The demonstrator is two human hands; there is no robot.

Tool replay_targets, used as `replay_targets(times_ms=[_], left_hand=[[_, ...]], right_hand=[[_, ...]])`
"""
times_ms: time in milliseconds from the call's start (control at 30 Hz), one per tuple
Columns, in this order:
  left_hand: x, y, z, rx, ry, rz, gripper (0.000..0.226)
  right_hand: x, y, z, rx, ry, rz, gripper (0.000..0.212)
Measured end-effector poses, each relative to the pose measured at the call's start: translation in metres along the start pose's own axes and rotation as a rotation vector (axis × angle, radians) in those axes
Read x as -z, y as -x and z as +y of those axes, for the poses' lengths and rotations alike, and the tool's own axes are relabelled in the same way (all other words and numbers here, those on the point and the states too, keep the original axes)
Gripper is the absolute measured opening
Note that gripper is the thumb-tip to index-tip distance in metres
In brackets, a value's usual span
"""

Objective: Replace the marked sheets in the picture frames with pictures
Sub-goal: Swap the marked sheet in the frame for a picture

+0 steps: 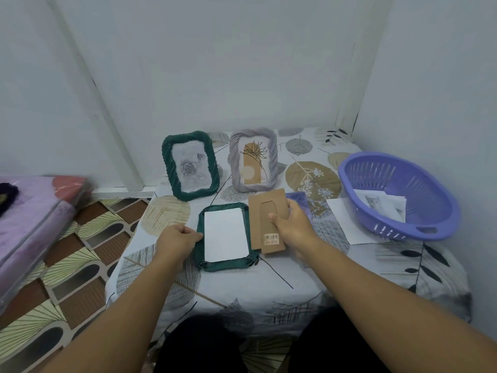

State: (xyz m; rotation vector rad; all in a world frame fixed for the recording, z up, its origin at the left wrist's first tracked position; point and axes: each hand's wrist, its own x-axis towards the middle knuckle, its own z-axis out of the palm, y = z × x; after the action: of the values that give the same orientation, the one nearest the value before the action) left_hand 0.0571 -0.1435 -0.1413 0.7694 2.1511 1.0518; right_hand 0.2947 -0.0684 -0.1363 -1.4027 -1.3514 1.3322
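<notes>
Pale blue-grey painted walls (242, 63) meet in a corner behind a small table draped in a white leaf-print cloth (269, 286). The floor (67, 265) has brown, cream and black fan-patterned tiles. At the left edge lies a purple floral mattress wrapped in clear plastic (29, 219).

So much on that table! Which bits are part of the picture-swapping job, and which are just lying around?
Part of the job: the face-down green frame with a white sheet in it, the cardboard backing in the right hand, the left hand, pictures in the purple basket.

Lying about: the folded bedding on the floor.
</notes>
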Motion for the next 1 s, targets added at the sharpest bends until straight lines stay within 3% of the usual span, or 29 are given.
replay_targets(times_ms=[167, 467, 700, 833, 1000], left_hand=[[0.001, -0.002, 0.000, 0.025, 0.021, -0.020, 0.015], [0.002, -0.002, 0.004, 0.042, 0.032, -0.048, 0.018], [0.002, 0.002, 0.005, 0.058, 0.048, -0.046, 0.016], [0.001, 0.004, 0.005, 0.051, 0.053, -0.030, 0.023], [0.004, 0.007, 0.012, 0.031, 0.089, -0.046, 0.033]], right_hand=[[0.016, -0.002, 0.009, -0.007, 0.066, 0.039, 0.026], [0.024, -0.009, 0.016, 0.011, 0.568, 0.088, 0.033], [0.019, 0.005, 0.008, 0.115, 0.931, 0.230, 0.048], [0.005, 0.010, 0.003, 0.343, 0.786, 0.155, 0.035], [-0.025, 0.008, -0.006, 0.348, 0.622, -0.042, 0.022]])
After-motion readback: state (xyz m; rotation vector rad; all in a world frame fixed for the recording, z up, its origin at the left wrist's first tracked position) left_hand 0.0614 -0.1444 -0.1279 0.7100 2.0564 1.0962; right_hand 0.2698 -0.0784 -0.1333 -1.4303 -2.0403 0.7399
